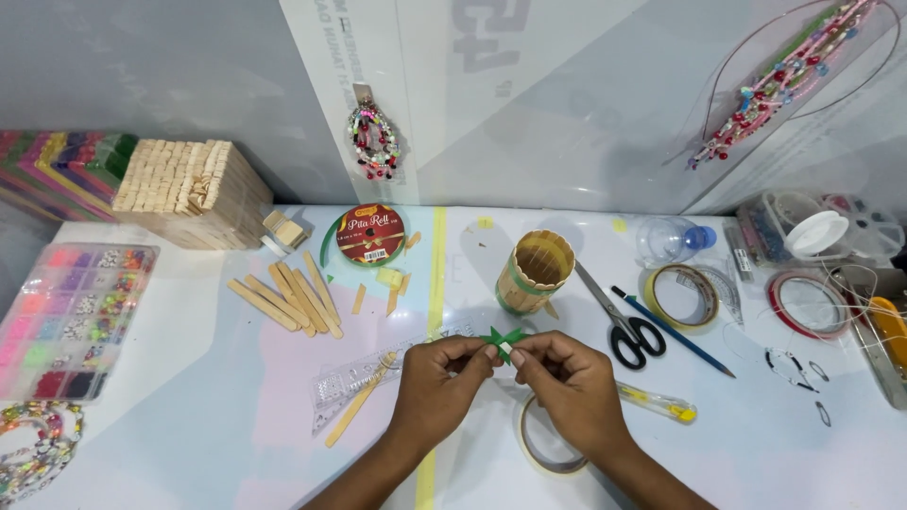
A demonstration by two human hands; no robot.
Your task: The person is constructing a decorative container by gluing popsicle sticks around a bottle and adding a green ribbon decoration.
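Our left hand point(436, 378) and right hand point(564, 380) pinch a half-hidden green bow point(501, 338) together, a red ribbon roll point(371, 235) lying beyond.

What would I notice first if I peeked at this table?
Probably the two hands in the middle: the left hand and the right hand pinch a small green ribbon bow between their fingertips. Just behind them stands a cup made of wooden sticks, with black-handled scissors to its right. At the far left lies a box of colourful beads.
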